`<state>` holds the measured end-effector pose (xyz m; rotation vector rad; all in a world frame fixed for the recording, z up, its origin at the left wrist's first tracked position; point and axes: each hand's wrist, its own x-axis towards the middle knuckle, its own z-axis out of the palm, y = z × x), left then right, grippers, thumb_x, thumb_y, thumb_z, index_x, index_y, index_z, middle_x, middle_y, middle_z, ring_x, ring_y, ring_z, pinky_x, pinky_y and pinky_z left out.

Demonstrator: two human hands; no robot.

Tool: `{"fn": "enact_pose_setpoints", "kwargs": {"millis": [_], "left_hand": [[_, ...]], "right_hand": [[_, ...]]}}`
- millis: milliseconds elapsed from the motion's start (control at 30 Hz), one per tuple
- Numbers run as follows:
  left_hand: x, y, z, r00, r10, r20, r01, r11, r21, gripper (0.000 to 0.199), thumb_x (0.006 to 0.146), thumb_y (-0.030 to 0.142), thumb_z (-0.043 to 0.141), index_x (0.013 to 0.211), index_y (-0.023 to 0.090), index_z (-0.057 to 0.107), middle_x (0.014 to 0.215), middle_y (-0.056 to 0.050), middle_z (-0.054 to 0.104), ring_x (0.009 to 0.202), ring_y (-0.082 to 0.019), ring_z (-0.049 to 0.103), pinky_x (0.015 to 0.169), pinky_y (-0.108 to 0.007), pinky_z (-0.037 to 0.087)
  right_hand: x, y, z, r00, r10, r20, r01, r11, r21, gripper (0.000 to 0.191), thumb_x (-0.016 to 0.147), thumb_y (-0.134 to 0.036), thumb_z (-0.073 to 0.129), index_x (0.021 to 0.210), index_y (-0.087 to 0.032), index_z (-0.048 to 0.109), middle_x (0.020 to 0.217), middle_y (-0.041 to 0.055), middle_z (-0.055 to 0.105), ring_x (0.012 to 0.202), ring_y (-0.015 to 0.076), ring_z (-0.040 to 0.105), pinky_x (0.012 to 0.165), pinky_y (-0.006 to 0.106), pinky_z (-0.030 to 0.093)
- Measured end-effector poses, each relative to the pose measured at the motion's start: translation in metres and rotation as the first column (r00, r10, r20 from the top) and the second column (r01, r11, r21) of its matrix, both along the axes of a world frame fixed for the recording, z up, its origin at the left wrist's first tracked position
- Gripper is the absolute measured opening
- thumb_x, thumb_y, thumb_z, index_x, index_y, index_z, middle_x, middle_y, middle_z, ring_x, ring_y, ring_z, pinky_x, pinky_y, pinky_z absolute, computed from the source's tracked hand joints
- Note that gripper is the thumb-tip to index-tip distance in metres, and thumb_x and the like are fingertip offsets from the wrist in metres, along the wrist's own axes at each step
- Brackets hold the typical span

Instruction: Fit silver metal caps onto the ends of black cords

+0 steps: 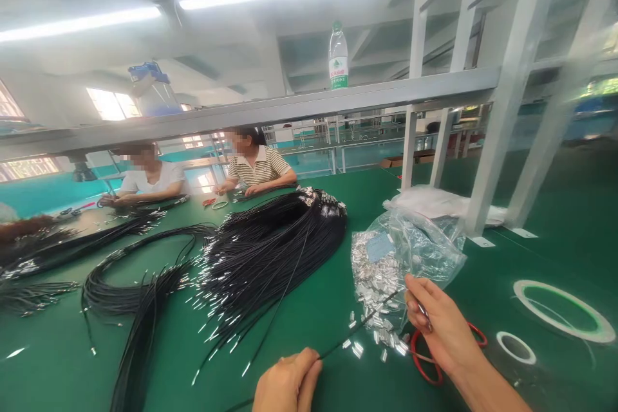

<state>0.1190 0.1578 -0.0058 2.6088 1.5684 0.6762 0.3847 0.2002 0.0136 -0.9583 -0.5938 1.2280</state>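
Note:
My left hand (290, 381) is closed in a pinch on a thin black cable (355, 328). The cable slants up to the right, where its far end meets the fingertips of my right hand (437, 322), also closed. Red-handled scissors (425, 370) show around the right hand; a metal part sits against its curled fingers, and the blades are hidden. Small silvery metal pieces (381, 277) spill from a clear plastic bag (425, 251) just beyond the right hand. A large bundle of black cables (280, 244) with shiny metal ends lies ahead of my left hand.
More black cables (149, 302) lie leftward on the green table (367, 196). Two rolls of tape, a large one (564, 311) and a small one (515, 347), rest at right. A metal shelf frame (290, 106) carrying a bottle (338, 58) crosses ahead. Two people (261, 164) sit opposite.

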Motion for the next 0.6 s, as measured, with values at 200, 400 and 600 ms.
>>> {"fn": "enact_pose_setpoints", "kwargs": {"millis": [200, 400, 600], "left_hand": [[0.001, 0.002, -0.009, 0.999, 0.019, 0.028, -0.019, 1.0, 0.01, 0.031, 0.098, 0.029, 0.03, 0.075, 0.023, 0.051, 0.062, 0.003, 0.06, 0.055, -0.013, 0.058, 0.053, -0.022, 0.035], [0.001, 0.001, -0.013, 0.999, 0.043, 0.019, -0.043, 0.999, -0.005, 0.032, 0.097, 0.028, 0.028, 0.076, 0.023, 0.052, 0.063, 0.003, 0.061, 0.057, -0.014, 0.06, 0.055, -0.023, 0.035], [0.004, -0.005, 0.005, 0.998, 0.045, -0.033, -0.047, 0.996, -0.073, 0.029, 0.096, 0.025, 0.032, 0.077, 0.023, 0.054, 0.067, 0.002, 0.064, 0.061, -0.014, 0.062, 0.056, -0.022, 0.037]], "right_hand": [[-0.003, 0.0, 0.0, 0.998, 0.003, 0.062, -0.002, 1.0, -0.016, 0.054, 0.055, -0.051, 0.085, 0.068, -0.017, 0.045, 0.054, -0.0043, 0.045, 0.043, 0.0036, 0.03, 0.04, 0.017, 0.019], [-0.01, -0.003, 0.001, 0.993, 0.053, 0.109, -0.047, 0.997, -0.053, 0.056, 0.053, -0.055, 0.084, 0.071, -0.017, 0.046, 0.052, -0.0049, 0.044, 0.042, 0.0026, 0.028, 0.041, 0.017, 0.014], [-0.033, -0.013, -0.005, 0.961, 0.255, 0.108, -0.244, 0.964, -0.108, 0.057, 0.058, -0.058, 0.081, 0.073, -0.017, 0.044, 0.048, -0.0061, 0.042, 0.04, 0.0026, 0.025, 0.043, 0.019, 0.014]]}}
